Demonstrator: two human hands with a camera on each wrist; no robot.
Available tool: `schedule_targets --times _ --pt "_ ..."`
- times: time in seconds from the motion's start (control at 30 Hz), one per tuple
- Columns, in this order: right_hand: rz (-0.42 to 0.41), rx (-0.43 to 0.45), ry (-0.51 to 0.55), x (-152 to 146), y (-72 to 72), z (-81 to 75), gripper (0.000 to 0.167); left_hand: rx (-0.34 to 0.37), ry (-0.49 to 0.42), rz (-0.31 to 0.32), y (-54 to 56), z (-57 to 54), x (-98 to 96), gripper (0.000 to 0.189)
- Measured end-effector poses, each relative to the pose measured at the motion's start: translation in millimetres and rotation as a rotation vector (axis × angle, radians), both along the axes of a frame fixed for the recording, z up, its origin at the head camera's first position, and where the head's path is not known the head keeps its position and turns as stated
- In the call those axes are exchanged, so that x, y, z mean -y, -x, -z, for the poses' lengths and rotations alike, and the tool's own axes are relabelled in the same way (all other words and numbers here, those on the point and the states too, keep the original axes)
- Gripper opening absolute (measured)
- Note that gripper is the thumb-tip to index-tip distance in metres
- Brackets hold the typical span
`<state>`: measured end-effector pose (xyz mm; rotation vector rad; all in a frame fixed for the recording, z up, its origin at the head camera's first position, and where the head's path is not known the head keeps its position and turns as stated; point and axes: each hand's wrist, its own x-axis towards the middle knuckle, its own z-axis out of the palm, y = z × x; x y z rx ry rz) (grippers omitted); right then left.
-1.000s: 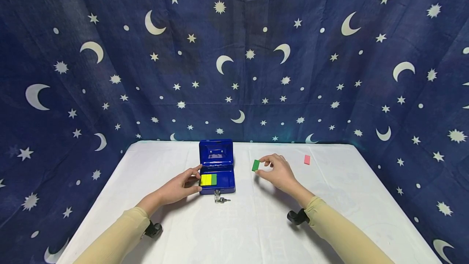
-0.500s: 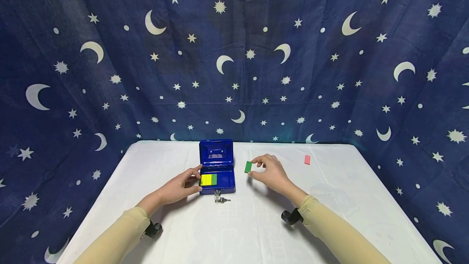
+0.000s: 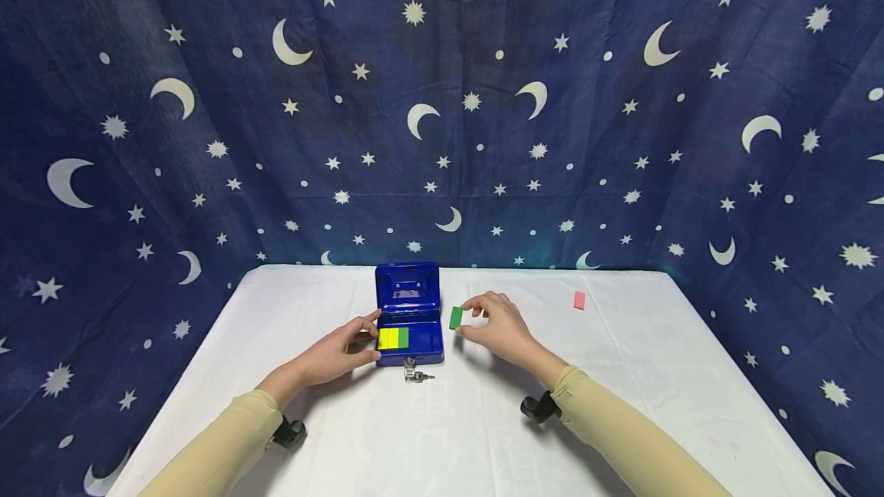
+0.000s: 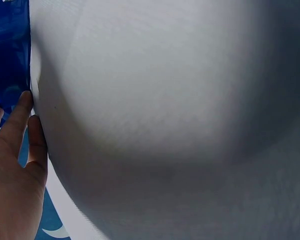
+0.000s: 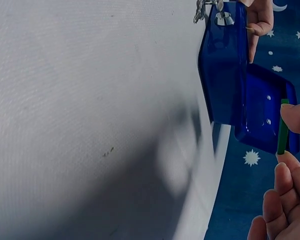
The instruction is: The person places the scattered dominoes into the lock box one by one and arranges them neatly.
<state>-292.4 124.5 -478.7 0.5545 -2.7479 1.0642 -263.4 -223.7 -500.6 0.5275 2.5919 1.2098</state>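
In the head view a small blue metal cash box stands on the table with its lid raised. Inside, at its left, lie yellow blocks and a green block side by side. My left hand rests against the box's left side, fingers extended; the left wrist view shows fingertips at the blue wall. Between thumb and index finger, my right hand pinches another flat green block just right of the box. The right wrist view shows this block edge-on, overlapping the lid.
A pink block lies on the white-covered table at the right. Keys hang at the lock on the box's front. A dark blue curtain with moons and stars stands behind the table.
My right hand has moved left with the green block, bringing it close to the box's right side. The left hand and the box have stayed in place.
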Motion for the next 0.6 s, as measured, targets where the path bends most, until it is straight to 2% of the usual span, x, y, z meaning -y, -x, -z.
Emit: schedule_targets --times 0.3,0.6 --pt "-0.027 0.003 -0.023 11.4 -3.0 -2.7 0.036 -0.008 0.001 0.005 0.5 0.1 0.9 0.04" --pt "-0.045 0.022 -0.039 20.9 -1.4 2.1 0.04 -0.009 0.012 -0.004 0.0 0.3 0.3 0.04"
